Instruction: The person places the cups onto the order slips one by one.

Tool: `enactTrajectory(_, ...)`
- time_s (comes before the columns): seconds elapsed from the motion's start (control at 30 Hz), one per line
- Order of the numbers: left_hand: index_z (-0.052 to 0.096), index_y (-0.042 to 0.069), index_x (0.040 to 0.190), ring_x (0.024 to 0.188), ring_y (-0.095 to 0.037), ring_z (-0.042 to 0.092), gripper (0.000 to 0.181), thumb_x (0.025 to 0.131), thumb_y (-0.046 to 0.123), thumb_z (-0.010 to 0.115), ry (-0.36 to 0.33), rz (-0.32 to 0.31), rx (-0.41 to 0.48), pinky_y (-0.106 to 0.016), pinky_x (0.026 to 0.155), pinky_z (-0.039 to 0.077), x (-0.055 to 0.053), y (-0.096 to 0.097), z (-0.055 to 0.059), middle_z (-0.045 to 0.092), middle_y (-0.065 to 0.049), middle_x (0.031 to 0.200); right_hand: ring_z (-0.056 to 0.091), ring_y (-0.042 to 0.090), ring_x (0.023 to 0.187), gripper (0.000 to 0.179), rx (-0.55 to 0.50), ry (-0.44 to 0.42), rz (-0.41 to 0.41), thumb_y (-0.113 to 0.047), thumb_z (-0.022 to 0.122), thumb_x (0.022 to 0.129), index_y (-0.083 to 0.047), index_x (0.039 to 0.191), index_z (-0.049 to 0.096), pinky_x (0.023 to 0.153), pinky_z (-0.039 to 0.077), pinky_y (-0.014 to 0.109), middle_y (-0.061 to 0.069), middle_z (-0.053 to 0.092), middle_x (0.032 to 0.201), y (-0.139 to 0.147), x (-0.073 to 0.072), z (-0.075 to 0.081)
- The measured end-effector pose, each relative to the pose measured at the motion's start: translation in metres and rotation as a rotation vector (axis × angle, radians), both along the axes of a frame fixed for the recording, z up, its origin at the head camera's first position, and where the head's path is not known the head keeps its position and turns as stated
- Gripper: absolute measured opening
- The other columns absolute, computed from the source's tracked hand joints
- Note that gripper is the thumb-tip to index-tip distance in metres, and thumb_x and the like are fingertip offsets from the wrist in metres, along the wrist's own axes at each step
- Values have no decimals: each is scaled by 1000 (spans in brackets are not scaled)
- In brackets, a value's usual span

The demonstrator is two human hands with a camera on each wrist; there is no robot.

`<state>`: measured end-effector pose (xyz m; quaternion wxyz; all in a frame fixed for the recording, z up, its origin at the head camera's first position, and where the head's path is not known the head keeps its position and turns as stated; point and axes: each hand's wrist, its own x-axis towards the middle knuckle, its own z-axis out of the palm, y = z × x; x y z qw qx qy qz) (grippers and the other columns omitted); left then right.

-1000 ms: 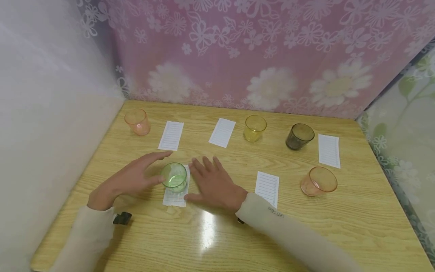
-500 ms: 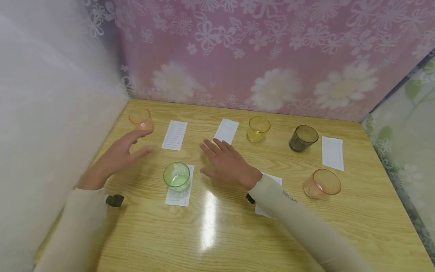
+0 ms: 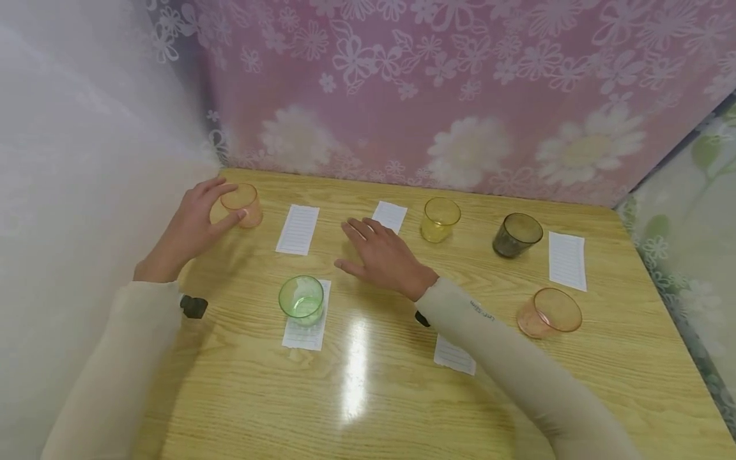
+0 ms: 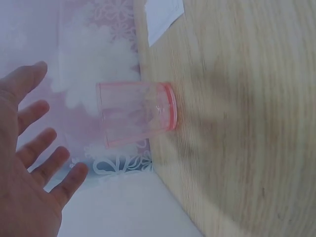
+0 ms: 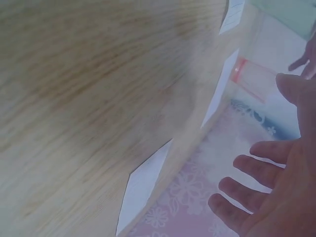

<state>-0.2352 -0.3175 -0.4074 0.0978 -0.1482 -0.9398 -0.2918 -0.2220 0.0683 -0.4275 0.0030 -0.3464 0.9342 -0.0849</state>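
My left hand (image 3: 192, 220) is at the clear pinkish-orange cup (image 3: 251, 216) in the back left, overlapping its rim in the head view. The left wrist view has the fingers spread, with a gap between them and the upright cup (image 4: 133, 111). My right hand (image 3: 386, 255) hovers palm down over the middle of the table, fingers straight and holding nothing. It overlaps a lined paper slip (image 3: 392, 214) in the head view. A green cup (image 3: 303, 310) stands on another paper slip (image 3: 301, 338) between and in front of the hands.
A lined slip (image 3: 297, 229) lies right of the left cup. Toward the back right stand a yellow cup (image 3: 439, 225) and a dark grey cup (image 3: 513, 239). Further right are another orange cup (image 3: 543, 314) and a slip (image 3: 567, 260). My right sleeve (image 3: 489, 338) partly covers a slip (image 3: 455, 356).
My left hand has left the green cup's side and moved back and left to the orange cup. My right hand has moved away from the green cup, back and rightward.
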Motion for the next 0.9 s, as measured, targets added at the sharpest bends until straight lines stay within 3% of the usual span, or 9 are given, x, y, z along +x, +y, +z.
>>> enactTrajectory(0.13,49,-2,159,155,-62,26,66,105,29,74,-61,51,-22,-79,122,26,-9,-7,0,30,-32,172,36,39,162,83,1,-35,-6,-60,54,111,-8,172,33,127,40,58,13,35,177,-10,-7,-3)
enactTrajectory(0.33,35,7,169,160,-59,17,82,106,47,70,-163,96,-20,-81,121,26,-23,-10,1,15,-23,181,36,39,162,85,-9,-43,-20,-59,55,111,-7,173,29,126,41,58,14,32,178,-20,-16,-2)
enactTrajectory(0.7,21,10,175,163,-61,6,100,102,58,71,-262,112,-41,-85,121,21,-44,-19,-5,3,-25,182,32,40,164,87,17,-30,-19,-62,53,111,-9,174,25,129,38,59,12,29,180,-27,-31,-4)
enactTrajectory(0.9,21,8,175,162,-63,8,102,102,57,72,-259,120,-54,-83,123,20,-52,-23,-8,6,-29,180,31,38,165,88,-3,-46,-32,-63,51,111,-11,175,22,130,36,57,9,25,182,-39,-42,-5)
